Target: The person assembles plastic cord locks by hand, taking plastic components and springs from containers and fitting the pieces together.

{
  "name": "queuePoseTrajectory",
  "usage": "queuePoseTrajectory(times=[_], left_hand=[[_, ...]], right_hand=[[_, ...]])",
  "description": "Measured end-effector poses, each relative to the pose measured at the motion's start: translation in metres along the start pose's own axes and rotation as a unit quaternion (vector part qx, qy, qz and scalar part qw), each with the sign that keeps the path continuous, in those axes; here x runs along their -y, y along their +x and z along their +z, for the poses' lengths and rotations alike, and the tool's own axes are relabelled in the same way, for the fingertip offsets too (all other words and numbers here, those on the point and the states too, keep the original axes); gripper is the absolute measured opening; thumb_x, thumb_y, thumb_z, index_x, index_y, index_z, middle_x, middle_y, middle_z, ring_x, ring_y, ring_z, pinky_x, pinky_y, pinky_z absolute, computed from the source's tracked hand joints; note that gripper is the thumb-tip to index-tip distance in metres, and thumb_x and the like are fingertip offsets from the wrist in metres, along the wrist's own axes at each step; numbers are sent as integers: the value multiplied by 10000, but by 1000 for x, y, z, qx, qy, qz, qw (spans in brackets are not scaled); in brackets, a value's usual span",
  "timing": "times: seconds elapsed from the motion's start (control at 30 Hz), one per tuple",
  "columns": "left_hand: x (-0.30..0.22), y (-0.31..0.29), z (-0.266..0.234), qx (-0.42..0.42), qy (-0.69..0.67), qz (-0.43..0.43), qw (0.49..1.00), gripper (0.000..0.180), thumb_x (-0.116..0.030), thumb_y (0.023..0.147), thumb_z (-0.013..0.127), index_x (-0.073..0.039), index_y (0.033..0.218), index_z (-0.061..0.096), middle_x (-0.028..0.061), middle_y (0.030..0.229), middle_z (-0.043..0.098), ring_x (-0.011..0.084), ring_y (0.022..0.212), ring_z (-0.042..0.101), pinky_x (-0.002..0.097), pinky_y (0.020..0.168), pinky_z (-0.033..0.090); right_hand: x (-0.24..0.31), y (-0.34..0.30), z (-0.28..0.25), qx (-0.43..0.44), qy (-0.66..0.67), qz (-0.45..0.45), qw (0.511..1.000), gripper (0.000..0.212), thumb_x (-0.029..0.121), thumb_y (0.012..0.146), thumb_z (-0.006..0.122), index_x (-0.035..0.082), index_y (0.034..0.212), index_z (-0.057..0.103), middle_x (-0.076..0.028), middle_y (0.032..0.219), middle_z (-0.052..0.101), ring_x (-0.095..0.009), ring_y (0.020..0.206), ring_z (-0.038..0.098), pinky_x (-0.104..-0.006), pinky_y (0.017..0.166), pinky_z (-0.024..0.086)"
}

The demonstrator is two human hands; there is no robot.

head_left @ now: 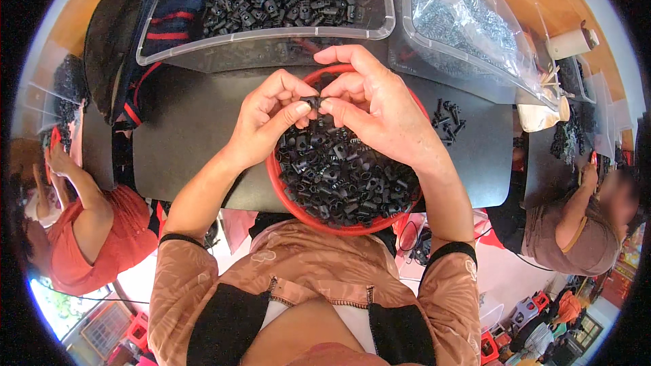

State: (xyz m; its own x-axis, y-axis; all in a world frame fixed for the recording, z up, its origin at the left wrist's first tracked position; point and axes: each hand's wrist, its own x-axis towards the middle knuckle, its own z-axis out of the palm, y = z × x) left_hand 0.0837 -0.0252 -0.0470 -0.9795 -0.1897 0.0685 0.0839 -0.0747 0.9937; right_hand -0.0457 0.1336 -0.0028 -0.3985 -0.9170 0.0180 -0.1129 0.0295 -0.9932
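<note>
Above a red basin point(346, 230) filled with black plastic cord locks, my two hands meet at one small black cord lock point(312, 102). My left hand point(268, 112) pinches its left side between thumb and fingers. From the other side, the thumb and fingers of my right hand point(386, 112) close on it, with the index finger raised. Fingertips cover much of the piece. Metal springs show in some of the pieces in the basin. To the right of my right hand, a small pile of black plungers point(447, 122) lies on the dark table point(183, 156).
A clear bin point(271, 35) of black plastic parts stands at the back. Right of it, another clear bin point(475, 61) holds metal springs in a plastic bag. A dark bag point(112, 47) with red stripes sits back left. One person point(102, 230) works on each side.
</note>
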Motion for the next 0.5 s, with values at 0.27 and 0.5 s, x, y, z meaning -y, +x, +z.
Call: queuePoseTrajectory(times=[0.27,0.5], left_hand=[[3,0,1,2,9,-1,1000,154,-125,931,546,-12,1034,523,35,837,597,69,730,527,216,677,437],[0,2,2,5,10,-2,1000,152,-130,940,531,-16,1039,516,21,827,578,67,733,518,215,682,433]], right_hand=[[-8,1,-1,-1,18,-19,1000,420,-2,819,583,-5,1208,425,-80,758,652,-117,674,615,-252,606,466],[-14,1,-1,-13,19,-17,1000,422,13,811,593,-6,1200,432,-68,740,643,-110,664,607,-251,605,467]])
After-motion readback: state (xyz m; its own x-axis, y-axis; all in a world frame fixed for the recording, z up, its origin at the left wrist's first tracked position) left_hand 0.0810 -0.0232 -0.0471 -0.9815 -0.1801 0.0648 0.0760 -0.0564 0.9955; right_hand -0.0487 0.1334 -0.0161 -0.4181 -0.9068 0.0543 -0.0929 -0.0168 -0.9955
